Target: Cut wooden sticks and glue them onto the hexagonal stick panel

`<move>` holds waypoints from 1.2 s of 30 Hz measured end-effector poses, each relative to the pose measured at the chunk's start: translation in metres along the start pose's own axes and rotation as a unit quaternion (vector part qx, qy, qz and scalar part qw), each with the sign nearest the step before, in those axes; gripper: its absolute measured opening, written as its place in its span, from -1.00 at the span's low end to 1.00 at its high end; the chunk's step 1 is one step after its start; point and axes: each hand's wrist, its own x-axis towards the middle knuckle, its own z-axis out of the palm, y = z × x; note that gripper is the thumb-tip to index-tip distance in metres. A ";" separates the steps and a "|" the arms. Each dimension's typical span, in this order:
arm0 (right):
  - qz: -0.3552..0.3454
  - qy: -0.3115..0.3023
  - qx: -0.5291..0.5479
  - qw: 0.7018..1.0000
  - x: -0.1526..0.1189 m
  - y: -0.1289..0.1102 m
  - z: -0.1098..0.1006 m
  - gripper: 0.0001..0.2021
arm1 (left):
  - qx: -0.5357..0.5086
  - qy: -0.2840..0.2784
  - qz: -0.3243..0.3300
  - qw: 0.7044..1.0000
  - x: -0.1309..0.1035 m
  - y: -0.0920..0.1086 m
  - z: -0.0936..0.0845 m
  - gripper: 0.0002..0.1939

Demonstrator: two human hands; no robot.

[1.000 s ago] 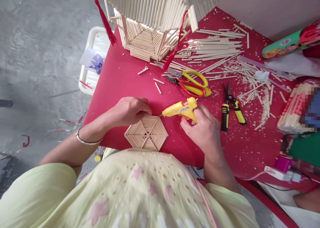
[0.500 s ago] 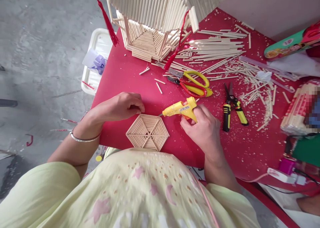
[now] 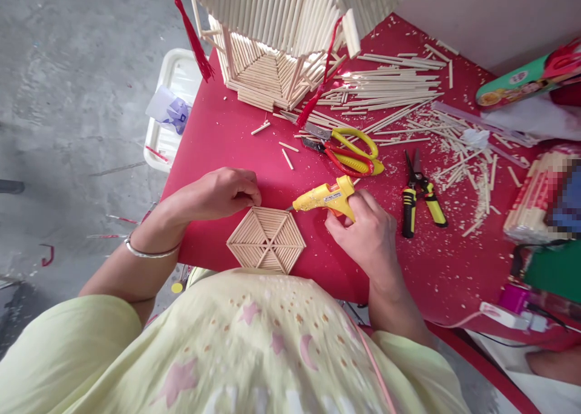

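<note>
from here i take the hexagonal panel (image 3: 266, 243) of wooden sticks as the middle of a clock: it lies flat on the red table (image 3: 218, 138), by the near edge, probably so both hands reach it easily. at eleven o'clock the left hand (image 3: 236, 190) is curled, its fingertips drawn together just beside the panel's far-left corner; whether they pinch anything, or touch the wood, i can't tell. at three o'clock the right hand (image 3: 365, 229) is wrapped round the grip of a yellow glue gun (image 3: 322, 197), nozzle aimed at the panel's one o'clock corner, likely tilted that way for a clear view of the tip; contact there is too small to judge. a pink cord (image 3: 374, 368) runs over the shirt at five o'clock and could snag. beyond the gun, between one and two, lie yellow-handled scissors (image 3: 363, 137), with black-and-yellow snips (image 3: 409, 211) past the right hand, apparently kept within reach. loose sticks (image 3: 390, 90) spread at one o'clock. at twelve a roofed stick house (image 3: 267, 14) with hanging red tassels (image 3: 195, 48) limits room at the far side.
</note>
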 end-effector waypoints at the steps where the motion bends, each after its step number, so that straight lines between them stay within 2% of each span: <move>1: 0.001 -0.002 0.001 1.000 0.000 0.000 0.000 -0.93 | 0.000 0.000 -0.001 1.000 0.000 0.000 0.000 -0.71; 16: 0.021 0.010 0.008 1.000 -0.005 0.003 0.002 -0.90 | 0.037 0.006 -0.005 0.999 -0.002 0.003 0.004 -0.64; 20: 0.040 0.001 0.051 0.998 -0.008 0.002 0.005 -0.86 | 0.017 0.009 0.001 1.000 -0.001 0.002 0.005 -0.63; 23: 0.068 0.012 0.101 0.992 -0.014 0.003 0.007 -0.77 | -0.038 0.046 -0.005 0.998 0.002 -0.001 0.005 -0.68; 27: 0.156 -0.014 0.180 0.971 -0.030 0.006 0.004 -0.55 | -0.073 0.136 -0.070 0.986 0.000 0.003 0.003 -0.69; 29: 0.193 -0.047 0.230 0.953 -0.044 0.009 0.002 -0.47 | -0.063 0.178 -0.102 0.977 -0.007 0.008 0.004 -0.69; 31: 0.209 -0.065 0.262 0.940 -0.060 0.016 0.002 -0.49 | -0.038 0.205 -0.126 0.970 -0.019 0.012 0.009 -0.70; 34: 0.217 -0.050 0.253 0.941 -0.085 0.033 0.006 -0.62 | -0.020 0.183 -0.135 0.973 -0.046 0.014 0.023 -0.70; 36: 0.228 -0.023 0.194 0.954 -0.097 0.046 0.011 -0.66 | -0.014 0.153 -0.139 0.978 -0.065 0.012 0.034 -0.68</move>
